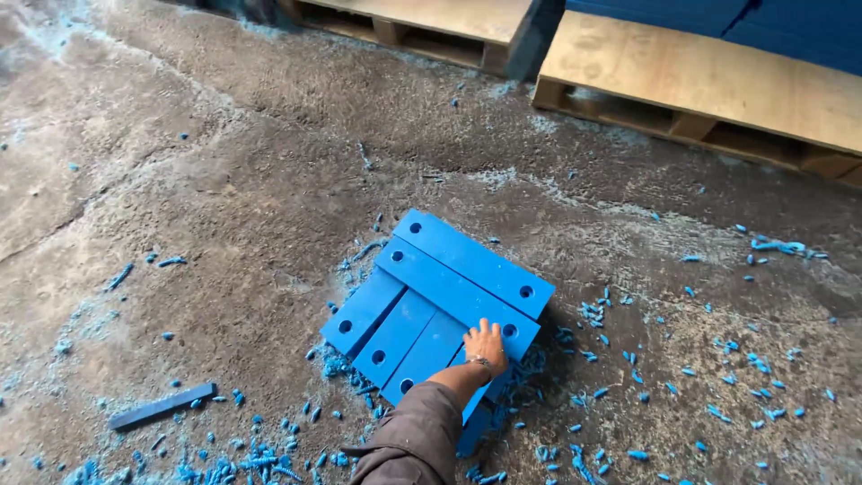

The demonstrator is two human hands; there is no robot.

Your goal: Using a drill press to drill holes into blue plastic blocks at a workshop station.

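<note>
Shavings (620, 359) litter the floor (224, 180) around the blue bars (431, 305), which lie stacked there. One hand (486, 345), which I take for the right, presses flat and open on the pile; the other is out of sight. Bars could slide on that loose swarf and pinch fingers.

Lighting: even, soft daylight is cast across the concrete floor (224, 180); no single source is seen. Brightness: moderate, with a paler patch noted at the upper left. Shadows: faint and diffuse; a darker band is seen under the wooden pallets (700, 81) and beside the stacked blue slabs (449, 296). Glare: a mild sheen is carried by the slab tops. Sharpness: the centre is rendered crisply; the blue shavings (736, 359) are slightly softened towards the corners. Distortion: pallet edges are bent slightly by a wide lens.
</note>
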